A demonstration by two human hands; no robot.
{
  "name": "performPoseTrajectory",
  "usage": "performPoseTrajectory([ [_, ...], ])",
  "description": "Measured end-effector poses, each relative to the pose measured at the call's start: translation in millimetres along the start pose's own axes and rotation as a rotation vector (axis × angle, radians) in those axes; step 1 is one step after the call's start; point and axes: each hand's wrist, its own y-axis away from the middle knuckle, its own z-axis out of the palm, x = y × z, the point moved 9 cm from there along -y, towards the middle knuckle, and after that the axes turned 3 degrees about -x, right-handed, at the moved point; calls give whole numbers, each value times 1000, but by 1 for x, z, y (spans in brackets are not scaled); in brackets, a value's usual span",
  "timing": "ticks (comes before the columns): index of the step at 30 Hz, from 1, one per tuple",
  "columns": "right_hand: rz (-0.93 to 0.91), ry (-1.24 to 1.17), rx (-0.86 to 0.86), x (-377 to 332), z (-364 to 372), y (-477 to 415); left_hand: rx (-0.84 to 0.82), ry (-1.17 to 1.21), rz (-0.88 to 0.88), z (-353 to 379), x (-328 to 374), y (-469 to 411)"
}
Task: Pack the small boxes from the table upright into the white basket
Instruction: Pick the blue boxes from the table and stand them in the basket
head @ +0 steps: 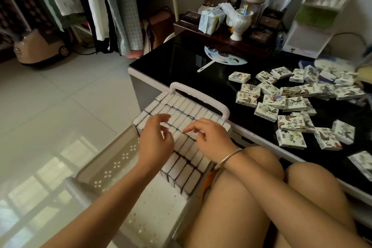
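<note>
Tidying of packed rows appears to be in hand at frame centre: the left hand (156,140) and right hand (210,140), fingers loosely bent and gripping nothing, are rested on upright boxes (181,109) in the white basket (112,165). Loose boxes (291,104) are seen scattered on the desk (181,60) at right. A reach past the basket handle (199,94) is judged next.

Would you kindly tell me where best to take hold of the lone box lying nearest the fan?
Pinch the lone box across its two thin side edges, right-hand fingers coming straight down from above: it lies flat, printed face up, clear of the other boxes, so both edges are free.
</note>
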Motion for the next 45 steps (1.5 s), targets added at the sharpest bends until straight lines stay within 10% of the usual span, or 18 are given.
performPoseTrajectory([
  [22, 762, 278, 650, 354, -315, 132, -566, -68, 630, 381, 285, -51],
  [29, 962, 541, 349, 469, -359, 139, -579, -311, 1024, 494, 368, -54],
  [35, 897, 515, 443, 483, -371, 141, -602, -1017, 1280, 572, 381, -60],
  [39, 845, 293, 743, 476, -385, 155, -537, -1008, 1289, 569, 392, -63],
  [45, 1012, 338, 603, 480, -378, 159, -540, -806, 1355, 541, 378, -46],
])
